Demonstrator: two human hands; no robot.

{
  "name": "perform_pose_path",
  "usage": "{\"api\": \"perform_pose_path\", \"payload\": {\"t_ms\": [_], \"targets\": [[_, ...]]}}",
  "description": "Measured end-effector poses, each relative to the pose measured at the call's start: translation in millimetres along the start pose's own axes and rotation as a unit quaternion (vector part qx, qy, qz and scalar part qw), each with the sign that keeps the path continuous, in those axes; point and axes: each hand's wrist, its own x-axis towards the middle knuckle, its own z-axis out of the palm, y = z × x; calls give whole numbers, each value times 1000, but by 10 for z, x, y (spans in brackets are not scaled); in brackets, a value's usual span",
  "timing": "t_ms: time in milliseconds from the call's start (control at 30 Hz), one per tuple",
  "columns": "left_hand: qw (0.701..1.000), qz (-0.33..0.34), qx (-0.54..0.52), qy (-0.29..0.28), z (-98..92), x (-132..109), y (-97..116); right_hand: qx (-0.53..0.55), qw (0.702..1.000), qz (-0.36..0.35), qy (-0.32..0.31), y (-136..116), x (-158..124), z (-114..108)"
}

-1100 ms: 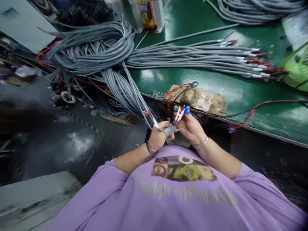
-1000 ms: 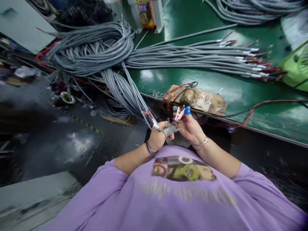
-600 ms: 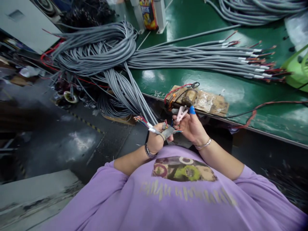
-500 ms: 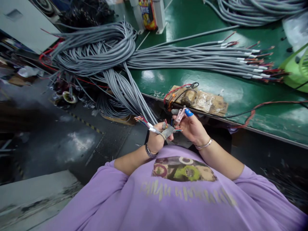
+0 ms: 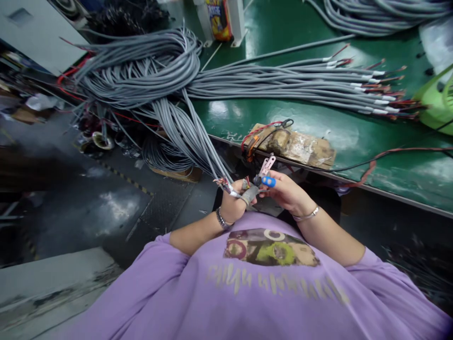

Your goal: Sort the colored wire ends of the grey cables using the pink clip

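My left hand, with grey wrapping on its thumb, is closed round the end of a grey cable. A white sleeve and bare coloured wires show at that cable's tip, left of the hand. Thin red and yellow wires stick up by the left fingers. My right hand meets the left thumb and pinches a small pale pink tool with two flat, holed arms pointing up. A blue cover wraps one right fingertip. What lies between the fingertips is mostly hidden.
Grey cables lie coiled on the green table, their stripped ends reaching right. A worn wooden block with red and black leads sits at the front edge. A green basket stands far right, a colourful packet at the back.
My right hand has come down and left onto the left thumb, its fingers closing in. The pink tool's two arms now show spread apart. The cable end has shifted slightly right.
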Motion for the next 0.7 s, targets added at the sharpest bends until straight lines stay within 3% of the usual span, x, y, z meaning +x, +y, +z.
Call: {"api": "perform_pose_path", "payload": {"t_ms": [133,333,567,700], "targets": [[999,12,31,-27,-28,16,-38,-19,999,-21,26,43,-3,1],[996,-17,41,-76,-56,58,-16,-20,999,-35,-7,55,0,17],[997,-29,29,-60,-37,55,52,-48,997,-48,27,49,-9,14],[997,-32,27,-61,-33,65,50,-31,997,-66,8,42,-18,50]]}}
